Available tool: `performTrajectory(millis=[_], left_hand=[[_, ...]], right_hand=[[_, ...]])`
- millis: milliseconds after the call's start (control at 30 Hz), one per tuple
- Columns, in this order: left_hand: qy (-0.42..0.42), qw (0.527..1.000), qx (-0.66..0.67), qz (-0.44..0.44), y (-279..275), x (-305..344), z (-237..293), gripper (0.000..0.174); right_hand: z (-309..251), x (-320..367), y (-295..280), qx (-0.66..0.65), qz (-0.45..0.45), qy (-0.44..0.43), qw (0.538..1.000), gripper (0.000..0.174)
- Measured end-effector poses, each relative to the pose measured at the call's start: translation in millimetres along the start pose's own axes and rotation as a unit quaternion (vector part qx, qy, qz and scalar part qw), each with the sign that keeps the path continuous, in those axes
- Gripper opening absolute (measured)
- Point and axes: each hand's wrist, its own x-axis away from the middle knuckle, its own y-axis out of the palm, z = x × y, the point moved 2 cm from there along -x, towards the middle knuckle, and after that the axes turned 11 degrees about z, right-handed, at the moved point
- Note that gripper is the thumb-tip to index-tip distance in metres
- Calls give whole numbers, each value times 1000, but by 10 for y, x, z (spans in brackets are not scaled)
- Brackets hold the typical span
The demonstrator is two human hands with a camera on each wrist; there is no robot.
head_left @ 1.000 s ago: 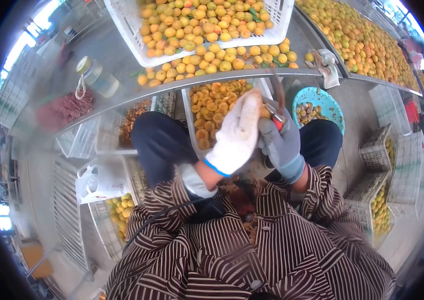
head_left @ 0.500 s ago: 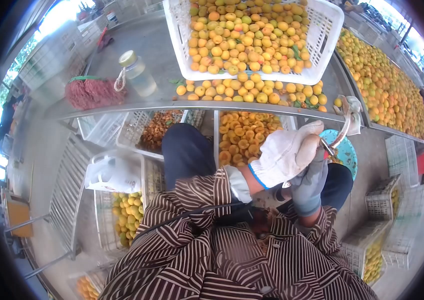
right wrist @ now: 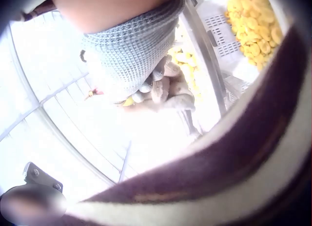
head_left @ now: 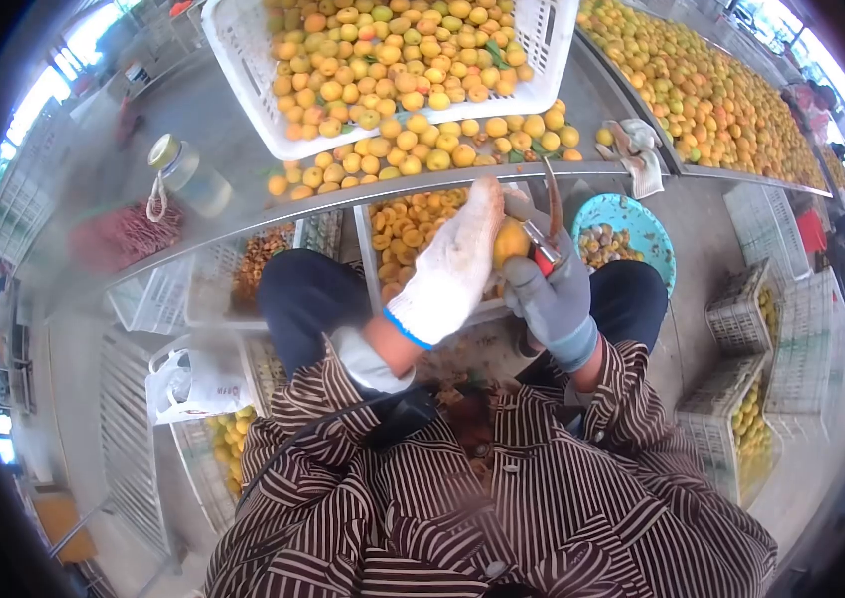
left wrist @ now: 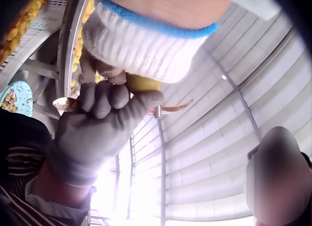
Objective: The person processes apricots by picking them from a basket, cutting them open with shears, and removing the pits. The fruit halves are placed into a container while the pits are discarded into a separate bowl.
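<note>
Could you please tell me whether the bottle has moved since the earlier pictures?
No, the bottle is still on the table, beside the red bundle.

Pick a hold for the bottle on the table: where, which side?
I'd take the bottle round its clear body, from the person's right: its sides look smooth and cylindrical there, while the cord loop hangs on the left, near the lid, with the netting close by.

Grey metal counter (head_left: 213,100) carrying a white plastic crate (head_left: 276,140) of apricots, loose apricots (head_left: 408,149) lying along its front edge, lidded bottle (head_left: 198,184) standing tilted in view, reddish mesh bundle (head_left: 139,231) resting left, soiled gloves (head_left: 634,149) lying right.
</note>
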Motion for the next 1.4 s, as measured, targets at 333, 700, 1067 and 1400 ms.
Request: performTrajectory(millis=[333,700,1067,1400], left_hand=[[348,930,-94,71,112,98,149,45],[398,891,-203,82,97,17,67,46],[289,927,-235,-39,-70,113,198,68],[204,942,-264,-10,-154,114,225,53]], right_hand=[[-154,171,210,-154,40,-3,987,55],[-63,163,223,-125,127,110,978,41],[-261,30,-112,-52,51,84,994,39],[-159,60,-228,54,90,128,986,33]])
